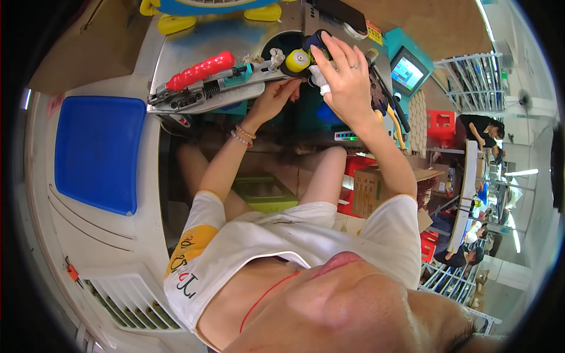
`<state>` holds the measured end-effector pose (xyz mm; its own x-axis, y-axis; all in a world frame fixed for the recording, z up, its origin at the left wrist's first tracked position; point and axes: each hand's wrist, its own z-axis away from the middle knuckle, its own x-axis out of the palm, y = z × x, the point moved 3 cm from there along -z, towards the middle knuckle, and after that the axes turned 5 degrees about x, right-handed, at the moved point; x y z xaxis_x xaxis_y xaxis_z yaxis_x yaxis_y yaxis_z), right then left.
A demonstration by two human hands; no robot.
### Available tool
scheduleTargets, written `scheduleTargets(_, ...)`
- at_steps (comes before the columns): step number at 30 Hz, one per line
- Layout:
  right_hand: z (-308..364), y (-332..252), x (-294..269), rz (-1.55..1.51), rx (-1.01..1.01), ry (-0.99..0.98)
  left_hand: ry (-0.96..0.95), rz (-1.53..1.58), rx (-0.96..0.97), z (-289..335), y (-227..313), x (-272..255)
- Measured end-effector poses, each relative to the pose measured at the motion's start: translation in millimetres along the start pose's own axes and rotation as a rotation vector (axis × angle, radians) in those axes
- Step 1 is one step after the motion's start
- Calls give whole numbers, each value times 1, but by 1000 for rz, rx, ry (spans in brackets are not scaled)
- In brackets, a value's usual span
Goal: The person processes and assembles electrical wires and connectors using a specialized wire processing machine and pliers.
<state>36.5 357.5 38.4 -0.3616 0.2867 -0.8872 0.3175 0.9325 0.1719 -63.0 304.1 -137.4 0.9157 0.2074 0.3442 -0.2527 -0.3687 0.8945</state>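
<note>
My left hand [278,101], with beaded bracelets on its wrist, reaches to the near edge of a metal bench machine. Its fingers are closed together just below a yellow roller [297,60]; anything they hold is too small to make out. My right hand [348,76], wearing a ring, curls over the parts right of the roller. Its fingertips lie by a dark cylinder [316,40], and a crumpled white piece [319,80] shows beside its thumb. What the right fingers grip is mostly hidden. Left of the roller lies a long metal clamp-like tool with a red ribbed handle [200,70].
A teal-framed touch screen [407,72] stands at the right, near yellow-handled pliers [395,126]. A blue tray [100,154] and thin wires [88,220] lie on the left table. Below are a green basket [265,191] and a cardboard box [369,189]. People sit farther right.
</note>
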Motion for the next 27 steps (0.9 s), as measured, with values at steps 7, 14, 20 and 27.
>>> scheduleTargets(7,5,-10,12,199,61,128,324,-300,196,29,7,-1)
scheduleTargets(14,6,-1,-9,203,-48,91,348,-190,-80,76,84,47)
scheduleTargets(20,53,-37,8,-164,-434,-19,284,-302,-184,91,99,66)
scheduleTargets(27,-12,11,-22,-849,-144,-198,227,-962,395,68,172,29)
